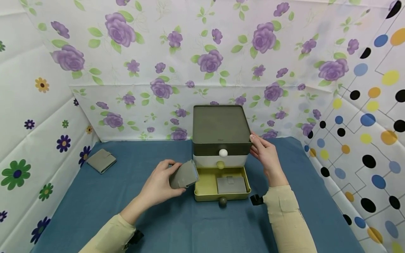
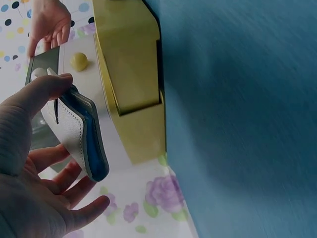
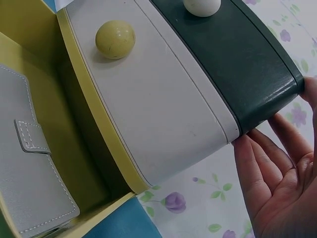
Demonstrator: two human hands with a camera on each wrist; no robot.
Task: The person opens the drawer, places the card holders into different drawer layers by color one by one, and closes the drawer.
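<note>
A small desktop drawer cabinet (image 1: 219,124) has a dark green top tier, a white middle tier and a yellow bottom drawer (image 1: 205,197) that is pulled out. My left hand (image 1: 159,181) grips a grey wallet (image 1: 184,175), thumb on one side and fingers on the other, tilted beside the drawer's left wall. In the left wrist view the wallet's blue inner edge (image 2: 94,144) shows. Another grey wallet (image 1: 231,185), with a strap tab, lies in the drawer's right part. My right hand (image 1: 265,158) touches the cabinet's upper right side with extended fingers (image 3: 255,163).
A third grey wallet (image 1: 101,161) lies at the back left of the blue tablecloth (image 1: 152,218). Flowered cloth (image 1: 142,70) stands behind the cabinet, and a dotted cloth (image 1: 364,151) lines the right side. White (image 1: 223,153), yellow (image 1: 220,164) and dark (image 1: 223,202) round knobs stick out in front.
</note>
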